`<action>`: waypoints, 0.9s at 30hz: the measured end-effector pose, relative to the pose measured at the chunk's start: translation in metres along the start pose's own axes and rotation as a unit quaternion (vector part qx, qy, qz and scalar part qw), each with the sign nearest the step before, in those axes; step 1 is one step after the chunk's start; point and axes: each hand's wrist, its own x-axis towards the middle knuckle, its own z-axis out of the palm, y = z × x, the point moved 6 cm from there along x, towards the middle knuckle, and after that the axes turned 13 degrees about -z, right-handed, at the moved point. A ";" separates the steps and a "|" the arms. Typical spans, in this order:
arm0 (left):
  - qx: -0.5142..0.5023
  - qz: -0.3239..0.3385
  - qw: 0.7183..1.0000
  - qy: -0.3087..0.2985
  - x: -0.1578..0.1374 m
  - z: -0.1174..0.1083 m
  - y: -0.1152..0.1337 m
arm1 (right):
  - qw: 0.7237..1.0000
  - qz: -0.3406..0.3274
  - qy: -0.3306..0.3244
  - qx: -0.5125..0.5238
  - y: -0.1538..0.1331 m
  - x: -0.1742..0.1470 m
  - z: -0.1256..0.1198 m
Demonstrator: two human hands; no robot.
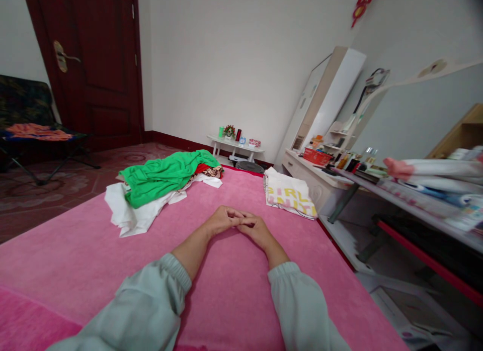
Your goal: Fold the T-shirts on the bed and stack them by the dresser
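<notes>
My left hand (222, 220) and my right hand (257, 230) meet over the middle of the pink bedspread (230, 300). Their curled fingers touch and overlap, and I see nothing held in either. Ahead and to the left lies a loose heap of clothes: a bright green garment (162, 175) on top, a white one (130, 215) beneath it, and a bit of red and patterned cloth at its far end. Right of my hands, a folded white garment with yellow and pink lettering (289, 194) rests flat near the bed's right edge.
A low white table (236, 143) with small items stands beyond the bed. Along the right are a dressing table (294, 165) with bottles and a red basket (317, 157), and a cluttered shelf. At left, a folding chair (26, 104) holds orange cloth near a dark red door (98, 64).
</notes>
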 end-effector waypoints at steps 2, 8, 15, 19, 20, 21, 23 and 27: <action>-0.004 0.000 1.000 0.003 0.001 0.000 -0.001 | 1.000 0.000 0.003 0.004 -0.001 0.000 0.000; 0.001 0.004 1.000 0.007 0.001 0.001 -0.002 | 1.000 -0.013 0.000 0.000 0.000 0.002 0.001; 0.014 0.011 1.000 0.009 0.001 -0.001 -0.001 | 1.000 -0.015 0.001 -0.009 0.000 0.002 0.002; 0.018 0.019 1.000 0.006 -0.001 0.000 0.001 | 1.000 -0.009 0.009 -0.006 0.002 0.001 0.000; 0.020 0.022 1.000 0.008 -0.001 0.000 0.001 | 1.000 -0.005 0.009 -0.008 0.002 0.001 0.000; 0.022 0.024 0.999 0.013 -0.001 0.000 0.001 | 1.000 -0.002 0.010 -0.008 0.002 0.001 0.000; 0.030 0.030 0.999 0.027 -0.001 0.001 0.001 | 1.000 0.003 0.014 -0.004 0.001 0.001 0.000; 0.051 0.050 0.990 0.119 0.000 -0.009 0.002 | 0.999 0.010 0.046 0.009 -0.003 0.002 -0.004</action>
